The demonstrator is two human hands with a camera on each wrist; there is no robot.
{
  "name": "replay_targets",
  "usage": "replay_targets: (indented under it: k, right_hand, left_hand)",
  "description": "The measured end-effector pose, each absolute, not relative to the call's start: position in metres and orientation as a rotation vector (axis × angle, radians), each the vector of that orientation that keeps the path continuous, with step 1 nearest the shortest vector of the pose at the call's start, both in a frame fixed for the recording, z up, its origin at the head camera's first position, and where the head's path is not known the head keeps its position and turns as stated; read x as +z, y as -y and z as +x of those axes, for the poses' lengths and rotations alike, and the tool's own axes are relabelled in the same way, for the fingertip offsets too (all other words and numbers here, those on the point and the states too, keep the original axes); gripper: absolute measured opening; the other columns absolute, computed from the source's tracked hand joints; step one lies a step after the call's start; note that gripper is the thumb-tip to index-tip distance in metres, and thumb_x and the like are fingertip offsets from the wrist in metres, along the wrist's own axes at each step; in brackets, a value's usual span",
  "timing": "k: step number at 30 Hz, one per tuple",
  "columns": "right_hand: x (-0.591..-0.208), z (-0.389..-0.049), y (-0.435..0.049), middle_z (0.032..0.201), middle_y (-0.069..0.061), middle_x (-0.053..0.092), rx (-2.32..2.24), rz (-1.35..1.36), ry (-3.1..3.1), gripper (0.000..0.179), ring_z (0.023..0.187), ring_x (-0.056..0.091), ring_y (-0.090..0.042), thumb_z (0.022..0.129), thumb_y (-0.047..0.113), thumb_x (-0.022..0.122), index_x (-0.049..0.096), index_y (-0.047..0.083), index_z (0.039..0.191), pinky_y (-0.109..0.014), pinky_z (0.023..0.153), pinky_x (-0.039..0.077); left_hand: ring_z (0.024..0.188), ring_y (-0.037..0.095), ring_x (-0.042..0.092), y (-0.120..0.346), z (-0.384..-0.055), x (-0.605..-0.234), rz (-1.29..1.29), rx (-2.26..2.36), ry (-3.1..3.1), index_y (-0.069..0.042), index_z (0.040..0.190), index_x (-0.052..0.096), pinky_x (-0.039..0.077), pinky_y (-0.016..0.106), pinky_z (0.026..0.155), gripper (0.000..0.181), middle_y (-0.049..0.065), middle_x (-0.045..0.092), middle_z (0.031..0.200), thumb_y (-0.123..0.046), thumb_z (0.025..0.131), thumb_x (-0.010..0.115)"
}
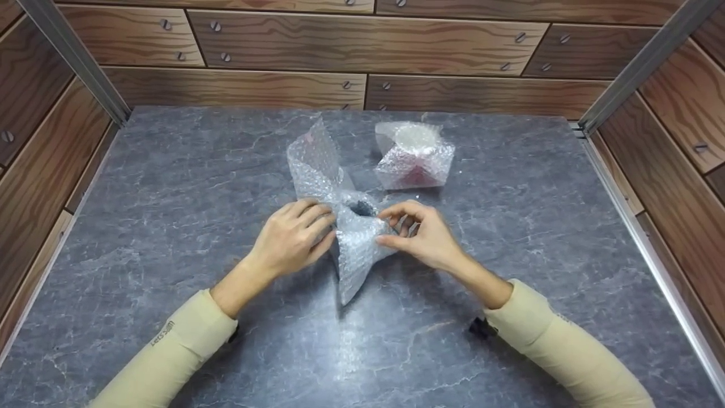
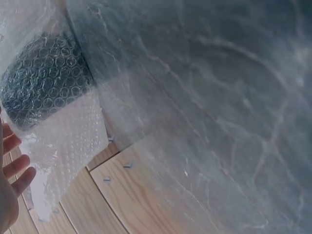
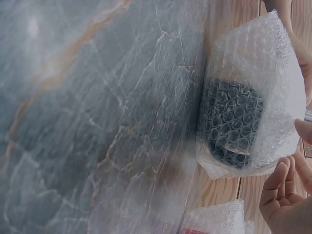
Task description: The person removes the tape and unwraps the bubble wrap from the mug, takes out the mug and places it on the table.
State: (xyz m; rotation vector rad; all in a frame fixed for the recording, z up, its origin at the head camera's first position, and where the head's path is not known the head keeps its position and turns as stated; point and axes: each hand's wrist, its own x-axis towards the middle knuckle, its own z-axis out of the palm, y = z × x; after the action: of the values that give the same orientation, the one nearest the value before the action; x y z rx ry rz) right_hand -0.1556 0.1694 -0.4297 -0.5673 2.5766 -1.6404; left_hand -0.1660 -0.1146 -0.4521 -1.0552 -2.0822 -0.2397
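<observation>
In the head view, a dark object (image 3: 233, 117), its kind hard to tell, stands mid-table inside a loose sheet of bubble wrap (image 1: 362, 243). One corner of the sheet points toward me and another rises at the back left. My left hand (image 1: 294, 235) rests against the wrap's left side; the left wrist view shows its fingers (image 2: 17, 165) loosely extended. From the right, my right hand (image 1: 422, 232) pinches the wrap's upper edge between thumb and index finger, the other fingers curled. Much of the dark object is blurred or covered by the wrap.
Behind and to the right stands another bubble-wrapped item (image 1: 416, 161), reddish at its base with a pale round top. The grey marbled table (image 1: 198, 164) is bounded by wood-print walls (image 1: 362, 42) and metal rails (image 1: 651, 272).
</observation>
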Motion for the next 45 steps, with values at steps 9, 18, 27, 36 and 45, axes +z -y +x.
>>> replay_targets:
  k: [9,18,27,36,45]
  right_hand:
    - [-0.425,-0.156,-0.171,0.098,-0.014,0.072,-1.578,-0.579,-2.604,0.038,0.071,0.059,-0.006,0.078,0.013,0.093,0.079,0.005,0.112,-0.019,0.068,0.052]
    - [-0.419,-0.157,-0.171,0.103,-0.016,0.076,-1.547,-0.574,-2.576,0.037,0.072,0.059,-0.006,0.077,0.011,0.093,0.078,0.004,0.11,-0.019,0.068,0.053]
    - [-0.408,-0.155,-0.175,0.104,-0.014,0.079,-1.481,-0.552,-2.578,0.032,0.074,0.061,-0.008,0.08,0.012,0.091,0.078,0.005,0.108,-0.018,0.068,0.053]
    - [-0.408,-0.153,-0.18,0.095,-0.013,0.076,-1.476,-0.549,-2.544,0.027,0.072,0.061,-0.008,0.083,0.009,0.087,0.079,0.004,0.108,-0.018,0.067,0.052]
    - [-0.406,-0.146,-0.189,0.096,-0.014,0.075,-1.452,-0.598,-2.507,0.025,0.075,0.059,-0.006,0.087,0.011,0.085,0.078,0.002,0.109,-0.018,0.067,0.051]
  left_hand:
    - [0.107,0.027,0.073,0.113,-0.162,-0.455,-1.033,-0.256,2.135,-0.009,0.11,0.078,0.064,0.038,0.089,0.024,0.005,0.079,0.111,-0.022,0.091,0.075]
    - [0.104,0.026,0.073,0.111,-0.163,-0.454,-1.029,-0.284,2.142,-0.01,0.108,0.078,0.066,0.038,0.086,0.023,0.005,0.079,0.111,-0.023,0.09,0.075]
    - [0.103,0.026,0.074,0.111,-0.163,-0.454,-1.016,-0.298,2.146,-0.011,0.109,0.078,0.066,0.037,0.085,0.023,0.005,0.079,0.11,-0.025,0.091,0.076]
    - [0.103,0.025,0.074,0.11,-0.163,-0.454,-1.01,-0.307,2.148,-0.011,0.106,0.077,0.066,0.037,0.084,0.021,0.004,0.079,0.11,-0.028,0.093,0.076]
    - [0.102,0.024,0.074,0.11,-0.163,-0.455,-1.002,-0.293,2.147,-0.012,0.104,0.076,0.066,0.036,0.082,0.019,0.004,0.079,0.109,-0.028,0.094,0.076]
